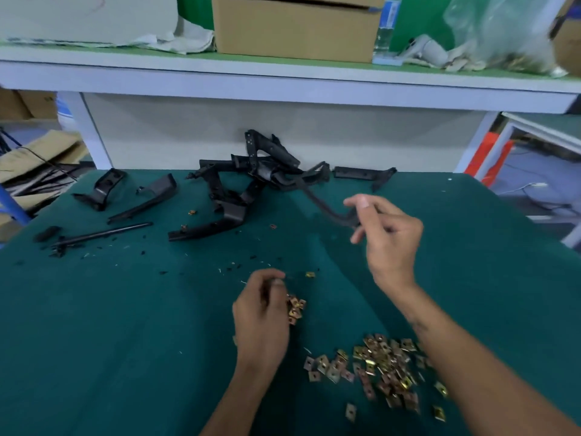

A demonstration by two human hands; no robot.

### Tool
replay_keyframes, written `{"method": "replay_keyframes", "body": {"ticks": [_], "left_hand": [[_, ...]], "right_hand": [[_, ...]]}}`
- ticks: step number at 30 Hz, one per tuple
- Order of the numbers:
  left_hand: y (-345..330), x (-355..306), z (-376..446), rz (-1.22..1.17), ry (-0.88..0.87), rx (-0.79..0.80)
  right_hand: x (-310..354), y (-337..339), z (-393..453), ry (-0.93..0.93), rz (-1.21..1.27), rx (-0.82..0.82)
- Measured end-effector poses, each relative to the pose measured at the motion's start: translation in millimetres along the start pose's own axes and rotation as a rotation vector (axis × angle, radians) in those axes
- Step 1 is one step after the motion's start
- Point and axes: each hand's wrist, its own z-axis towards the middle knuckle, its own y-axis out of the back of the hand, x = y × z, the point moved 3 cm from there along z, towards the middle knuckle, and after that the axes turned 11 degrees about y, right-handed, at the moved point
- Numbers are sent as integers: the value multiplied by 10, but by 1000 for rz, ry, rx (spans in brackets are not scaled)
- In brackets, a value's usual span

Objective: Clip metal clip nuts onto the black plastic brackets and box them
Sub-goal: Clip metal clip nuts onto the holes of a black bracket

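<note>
My right hand [385, 234] grips one end of a long black plastic bracket [317, 199] above the green mat; its far end reaches the heap of black brackets [251, 177] at the back. My left hand [261, 313] is curled round several brass-coloured clip nuts [295, 308] that stick out beside its fingers. A loose pile of clip nuts [374, 369] lies on the mat under my right forearm. One single clip nut [310, 274] lies just ahead of my left hand.
More black brackets [103, 190] and a black rod [103, 234] lie at the left of the green table [125, 325], with small black scraps around. A cardboard box [295, 26] stands on the white shelf [283, 86] above the table's back.
</note>
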Motion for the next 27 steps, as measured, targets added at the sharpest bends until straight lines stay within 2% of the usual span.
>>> {"method": "replay_keyframes", "body": {"ticks": [2,4,6,7,9,11,13,16,18,21,23,25,27], "left_hand": [[56,-26,-37,-157,-13,-79],[141,-78,-68,-361,-84,-141],[173,-105,-81,-491,-94,-61],[157,-113,-89,-555,-24,35],[52,-127,-129,-643,224,351],[-15,-126,-194,-509,399,709],[-9,-141,-262,-305,438,981],[0,-143,-337,-120,360,1157],[-38,-172,-385,-27,232,1117],[-65,-175,-376,102,29,840],[-71,-171,-359,152,-102,637],[-61,-177,-343,46,-66,461],[-63,-191,-348,-118,15,377]], "right_hand": [[187,282,-106,-65,148,-104],[313,503,-184,-97,253,-123],[391,637,-282,-121,325,-60],[431,660,-343,-123,365,-15],[495,668,-474,-114,400,70],[515,665,-600,-114,382,140],[511,649,-664,-103,355,214],[526,596,-700,-73,306,329],[570,549,-733,-37,298,401],[562,544,-768,34,302,500],[465,632,-740,3,232,519],[331,792,-704,-29,5,544],[202,921,-713,-106,-274,678]]}}
